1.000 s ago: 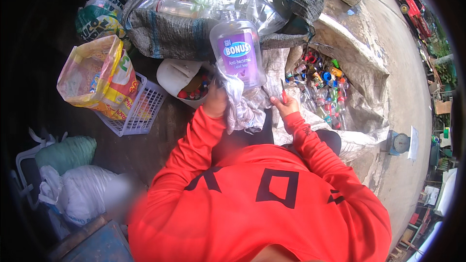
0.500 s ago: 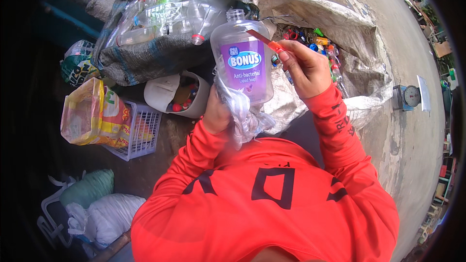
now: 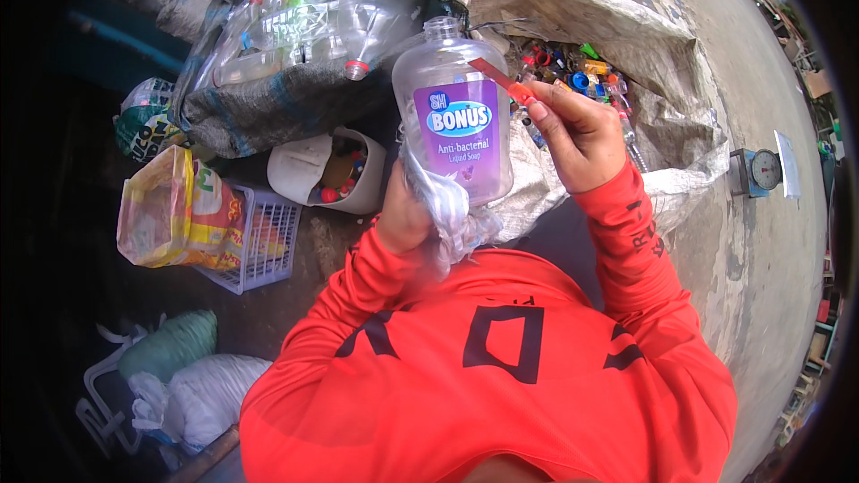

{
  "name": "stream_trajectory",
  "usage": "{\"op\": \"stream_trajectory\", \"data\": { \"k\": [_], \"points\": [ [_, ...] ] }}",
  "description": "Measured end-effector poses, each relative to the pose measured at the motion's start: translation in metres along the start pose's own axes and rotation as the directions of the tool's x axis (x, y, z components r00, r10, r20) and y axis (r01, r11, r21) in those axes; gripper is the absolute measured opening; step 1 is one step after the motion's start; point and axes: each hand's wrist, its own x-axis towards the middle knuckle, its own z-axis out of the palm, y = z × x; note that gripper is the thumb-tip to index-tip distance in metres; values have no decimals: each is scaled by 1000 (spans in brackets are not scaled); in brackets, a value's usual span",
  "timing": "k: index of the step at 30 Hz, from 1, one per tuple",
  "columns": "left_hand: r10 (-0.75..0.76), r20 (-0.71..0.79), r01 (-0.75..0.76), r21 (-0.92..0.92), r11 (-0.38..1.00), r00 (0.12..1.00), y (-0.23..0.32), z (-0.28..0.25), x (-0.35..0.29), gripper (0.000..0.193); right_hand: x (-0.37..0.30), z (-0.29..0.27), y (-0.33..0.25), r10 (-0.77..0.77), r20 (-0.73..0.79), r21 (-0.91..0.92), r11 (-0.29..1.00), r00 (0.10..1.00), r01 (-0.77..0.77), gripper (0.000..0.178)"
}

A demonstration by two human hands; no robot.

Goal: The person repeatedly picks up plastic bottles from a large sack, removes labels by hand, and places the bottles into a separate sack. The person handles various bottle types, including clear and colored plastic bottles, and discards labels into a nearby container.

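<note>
A large clear liquid soap bottle (image 3: 499, 154) with a purple label stands upright before my chest, its capless neck at the top. My left hand (image 3: 404, 215) is closed at its lower left side, together with a crumpled pale striped cloth (image 3: 446, 206) that covers part of the bottle's base. Some of the left fingers are hidden behind the bottle and cloth. My right hand (image 3: 583, 136) pinches the red handle of a small knife (image 3: 492, 74). Its brownish blade points up and left, over the bottle's upper right side.
At the upper left, a dark woven sack (image 3: 259, 116) holds several clear bottles. A white sack (image 3: 680, 72) at the right contains colourful caps and bottles. Left of me stand a white container (image 3: 367, 183) with caps and a purple basket (image 3: 268, 246). A dial scale (image 3: 764, 170) stands farther right.
The bottle, cloth and both hands have shifted slightly right in the picture. My right hand with the knife is a little lower. Both grips look the same.
</note>
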Motion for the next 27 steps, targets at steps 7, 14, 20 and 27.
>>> {"op": "stream_trajectory", "data": {
  "k": [7, 14, 20, 27],
  "points": [
    [-4, -7, 4, -55, 999, 1000, 1, 2, -2, 56, -5, -3, -1, 146, 84, 36, 988, 986, -150, 19],
    [-94, -163, 53, -241, 969, 982, -2, 10, -8, 55, -6, -5, -2, 231, 203, 52, 968, 951, -247, 22],
    [-12, -187, -25, -192, 981, 982, -8, 15, -9, 56, -6, 6, -3, 78, 115, 60, 995, 990, -85, 22],
    [55, -237, -88, -129, 988, 970, -15, 17, -11, 47, -8, 6, 2, 199, 198, 108, 969, 960, -224, 21]
  ]
}}
